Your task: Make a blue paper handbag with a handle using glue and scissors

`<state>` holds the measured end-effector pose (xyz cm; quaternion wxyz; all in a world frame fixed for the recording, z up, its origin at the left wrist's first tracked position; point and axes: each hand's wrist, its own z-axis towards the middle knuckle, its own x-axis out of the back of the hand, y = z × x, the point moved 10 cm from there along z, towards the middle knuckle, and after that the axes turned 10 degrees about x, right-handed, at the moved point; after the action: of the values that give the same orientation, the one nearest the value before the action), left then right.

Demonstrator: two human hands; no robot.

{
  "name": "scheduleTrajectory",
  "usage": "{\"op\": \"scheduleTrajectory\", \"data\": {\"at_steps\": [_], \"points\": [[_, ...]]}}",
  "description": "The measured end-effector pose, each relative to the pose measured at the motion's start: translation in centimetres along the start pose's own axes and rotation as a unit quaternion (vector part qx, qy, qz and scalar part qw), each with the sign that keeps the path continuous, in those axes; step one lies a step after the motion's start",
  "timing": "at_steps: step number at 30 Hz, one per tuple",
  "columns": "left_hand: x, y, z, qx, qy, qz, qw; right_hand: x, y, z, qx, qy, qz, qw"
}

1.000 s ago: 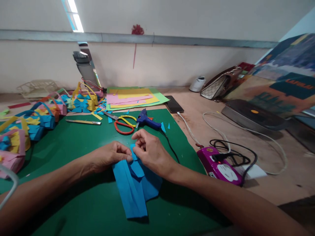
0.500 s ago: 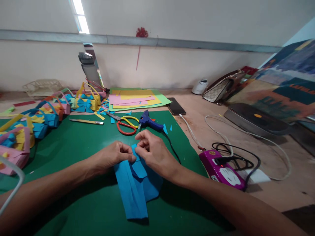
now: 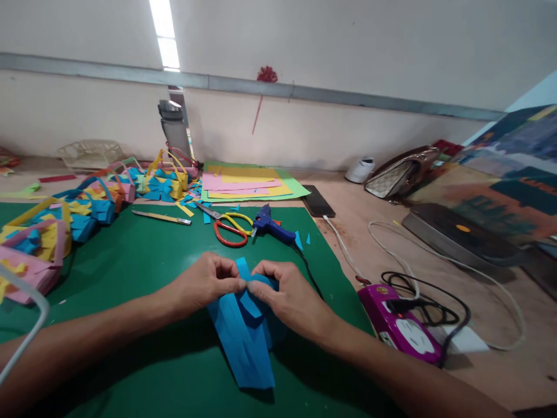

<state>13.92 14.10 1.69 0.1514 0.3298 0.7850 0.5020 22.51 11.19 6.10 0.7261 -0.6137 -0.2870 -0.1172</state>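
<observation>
Green mat over the near part of a brownish worktable. Blue paper at near centre, above the mat: folded, layered, its broad end slanting toward the near side. Whether that end rests on the mat, I can't tell from where I stand.

Left hand: thumb and fingers pinching the top of the paper. Right hand: pinching the same piece just beside, thumb tips close together; whether they touch is unclear. Short blue tab poking up between the two hands.

Near left edge: pale curved tube, cut off by the limit of view. Right of the mat: purple power strip, black plug in it, cables looped beyond.

Left side, running from near to far: row of small paper baskets in pink, yellow, blue and orange, handles upright.

Farther, on the mat: cutter knife lying flat; scissors with one red and one yellow handle; blue glue gun just right of them, cord trailing nearward.

Past the mat: stacked coloured sheets, green, yellow and pink; dark phone beside them, white cable attached.

Far back: grey bottle upright on the left, patterned bag on the right, pale wall behind.
</observation>
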Motion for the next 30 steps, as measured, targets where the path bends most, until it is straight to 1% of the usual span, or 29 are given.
{"op": "scheduleTrajectory", "data": {"at_steps": [5,9,14,17,20,23,26,28,30], "points": [[-0.3,0.1,-0.2,0.002,-0.006,0.008,1.0,0.1,-0.6,-0.2,0.012,-0.003,-0.012,1.0],[-0.5,0.1,-0.4,0.005,-0.008,-0.008,1.0,0.0,-0.9,-0.5,0.021,-0.006,-0.031,0.999],[-0.7,0.9,-1.1,-0.016,-0.007,-0.02,1.0,0.3,-1.6,-0.5,0.043,-0.006,-0.047,0.998],[-0.1,1.9,-1.6,-0.043,0.011,-0.014,0.999,0.9,-2.9,-0.2,0.069,0.004,-0.062,0.996],[1.0,2.8,-2.3,-0.071,0.044,0.004,0.997,1.4,-4.6,0.5,0.096,0.017,-0.073,0.993],[2.3,4.0,-3.1,-0.121,0.086,0.008,0.989,1.5,-5.7,1.2,0.114,0.021,-0.086,0.989],[3.3,4.9,-3.9,-0.169,0.119,-0.003,0.978,1.5,-6.3,1.9,0.121,0.025,-0.082,0.989],[3.7,4.9,-4.1,-0.176,0.126,-0.015,0.976,1.4,-6.5,2.1,0.125,0.023,-0.062,0.99],[4.0,4.5,-4.0,-0.167,0.123,-0.034,0.978,1.5,-6.5,2.2,0.124,0.027,-0.033,0.991]]}}
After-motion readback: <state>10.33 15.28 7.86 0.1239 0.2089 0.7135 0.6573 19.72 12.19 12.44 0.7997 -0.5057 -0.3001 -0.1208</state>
